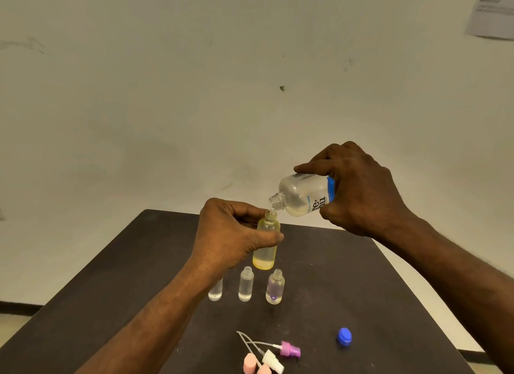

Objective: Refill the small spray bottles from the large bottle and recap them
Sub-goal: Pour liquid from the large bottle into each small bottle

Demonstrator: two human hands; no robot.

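Observation:
My left hand (pixel 230 234) grips a small yellow-tinted spray bottle (pixel 266 251) above the dark table, its neck uncapped and a little liquid at its bottom. My right hand (pixel 361 190) holds the large clear bottle (pixel 303 194) with the blue label, tipped so its open mouth sits just over the small bottle's neck. Three more uncapped small bottles stand in a row below: one (pixel 216 290) partly hidden by my left wrist, a clear one (pixel 246 284), and one with purple specks (pixel 275 287).
Near the front of the dark table (pixel 361 276) lie spray heads with tubes: a purple one (pixel 290 349), a white one (pixel 272 361) and two pink ones (pixel 254 365). A blue cap (pixel 344 337) sits to their right. A pale wall rises behind the table.

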